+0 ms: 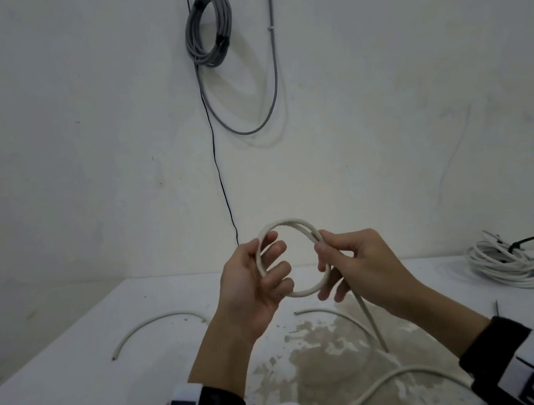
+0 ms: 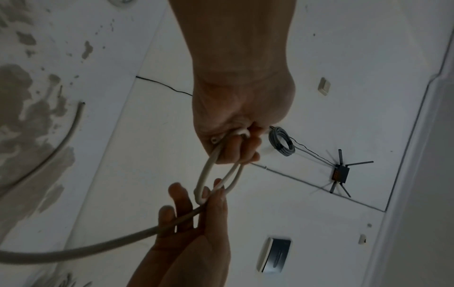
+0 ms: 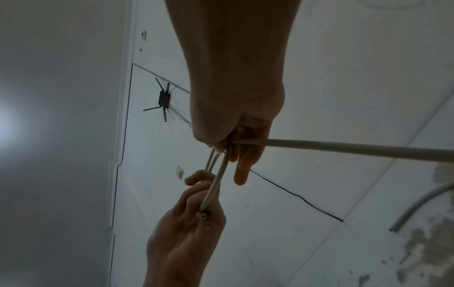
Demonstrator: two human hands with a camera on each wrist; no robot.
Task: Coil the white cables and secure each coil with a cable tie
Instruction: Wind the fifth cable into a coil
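A white cable (image 1: 287,222) is wound into a small loop of about two turns, held up above the table. My left hand (image 1: 262,272) grips the loop's left side, with the fingers curled through it. My right hand (image 1: 328,262) pinches the right side where the turns cross. From there the cable's tail (image 1: 374,325) runs down to the table and curves away. In the left wrist view the loop (image 2: 209,170) hangs between the left hand (image 2: 236,143) and the right hand (image 2: 196,213). The right wrist view shows the right hand (image 3: 236,147) with the tail (image 3: 343,147) leading off to the right.
A finished white coil (image 1: 503,260) with a black cable tie (image 1: 528,241) lies at the table's right. Two short loose cable pieces (image 1: 152,323) (image 1: 330,314) lie on the stained white table (image 1: 78,386). A grey coil (image 1: 208,27) and a black wire (image 1: 220,174) hang on the wall.
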